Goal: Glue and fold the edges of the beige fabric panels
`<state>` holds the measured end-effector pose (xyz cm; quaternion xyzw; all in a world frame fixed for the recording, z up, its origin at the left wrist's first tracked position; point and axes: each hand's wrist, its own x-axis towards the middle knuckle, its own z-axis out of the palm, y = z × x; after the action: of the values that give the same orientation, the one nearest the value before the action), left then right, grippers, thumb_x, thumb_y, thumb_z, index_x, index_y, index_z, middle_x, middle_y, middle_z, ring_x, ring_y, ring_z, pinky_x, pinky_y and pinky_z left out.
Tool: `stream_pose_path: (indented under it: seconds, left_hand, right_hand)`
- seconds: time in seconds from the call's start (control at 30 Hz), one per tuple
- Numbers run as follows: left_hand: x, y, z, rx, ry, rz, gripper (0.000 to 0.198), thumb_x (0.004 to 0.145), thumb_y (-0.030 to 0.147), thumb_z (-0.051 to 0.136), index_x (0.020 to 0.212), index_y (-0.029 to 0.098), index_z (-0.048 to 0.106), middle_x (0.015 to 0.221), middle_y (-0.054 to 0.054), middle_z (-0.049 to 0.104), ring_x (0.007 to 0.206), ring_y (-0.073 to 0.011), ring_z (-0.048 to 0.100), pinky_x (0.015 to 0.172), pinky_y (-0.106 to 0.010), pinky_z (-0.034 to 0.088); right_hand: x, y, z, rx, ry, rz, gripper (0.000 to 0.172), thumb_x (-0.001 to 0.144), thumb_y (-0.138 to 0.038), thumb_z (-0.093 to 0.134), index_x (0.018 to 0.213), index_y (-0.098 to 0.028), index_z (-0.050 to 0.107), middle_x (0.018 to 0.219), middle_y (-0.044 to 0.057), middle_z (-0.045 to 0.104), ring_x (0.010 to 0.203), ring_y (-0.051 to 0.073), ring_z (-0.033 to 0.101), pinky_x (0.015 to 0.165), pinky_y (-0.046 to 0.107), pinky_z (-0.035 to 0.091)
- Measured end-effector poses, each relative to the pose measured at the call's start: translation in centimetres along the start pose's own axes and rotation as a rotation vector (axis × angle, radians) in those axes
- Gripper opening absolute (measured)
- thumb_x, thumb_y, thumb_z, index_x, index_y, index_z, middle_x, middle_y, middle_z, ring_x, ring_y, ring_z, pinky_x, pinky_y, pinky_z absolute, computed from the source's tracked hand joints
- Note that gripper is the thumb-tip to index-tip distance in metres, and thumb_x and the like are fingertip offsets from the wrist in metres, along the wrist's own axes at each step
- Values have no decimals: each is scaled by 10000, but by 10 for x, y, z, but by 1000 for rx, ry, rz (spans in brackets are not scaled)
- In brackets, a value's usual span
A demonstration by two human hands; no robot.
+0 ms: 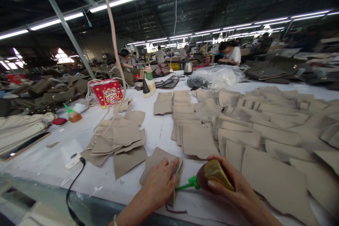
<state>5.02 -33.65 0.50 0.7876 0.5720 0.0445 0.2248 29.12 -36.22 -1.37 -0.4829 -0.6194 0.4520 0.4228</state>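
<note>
My left hand (159, 183) presses flat on a beige folded fabric piece (156, 160) near the table's front edge, fingers together on top of it. My right hand (227, 187) is wrapped round a brown squeeze bottle (213, 176) whose green nozzle (186, 185) points left at the edge of that piece, just by my left fingers. A loose pile of the same beige pieces (119, 139) lies to the left. Rows of beige pieces (238, 130) spread out to the right.
A white table (156, 130) carries a black cable (72, 183), a red embroidered pouch (107, 93), a small orange bottle (72, 114) and a clear plastic bag (217, 76). A hose (113, 39) hangs overhead. Other people sit at benches behind.
</note>
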Motion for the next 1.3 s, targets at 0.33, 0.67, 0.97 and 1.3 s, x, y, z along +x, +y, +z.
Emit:
stream_pose_path:
  seconds: [0.33, 0.67, 0.97, 1.3]
  left_hand:
    - [4, 1, -1, -34, -7, 3, 516, 860, 232, 321, 1343, 300, 491, 1039, -53, 597, 965, -209, 618, 837, -310, 445]
    - [4, -2, 0, -64, 12, 11, 517, 848, 216, 338, 1329, 300, 507, 1058, -49, 614, 1002, -214, 609, 868, -318, 447]
    - [5, -2, 1, -66, 24, 8, 531, 835, 199, 349, 1335, 292, 503, 1072, -49, 618, 1021, -206, 605, 897, -315, 445]
    - [7, -3, 1, -104, 22, -5, 531, 818, 202, 384, 1325, 290, 515, 1108, -44, 633, 1045, -210, 597, 937, -322, 440]
  right_hand:
    - [17, 8, -8, -274, 239, -210, 445, 843, -444, 659, 1198, -230, 497, 1161, 55, 570, 1023, 278, 562, 889, 335, 436]
    - [13, 5, -7, 16, 197, -20, 500, 855, -521, 630, 1201, -210, 448, 959, 23, 632, 905, 269, 607, 764, 310, 472]
    - [10, 16, -1, -344, 288, -248, 473, 870, -479, 636, 1236, -230, 471, 1199, 75, 562, 1058, 292, 564, 924, 373, 458]
    - [6, 7, 0, 16, 266, -28, 505, 772, -551, 688, 1124, -204, 584, 980, 57, 664, 920, 315, 630, 792, 351, 521]
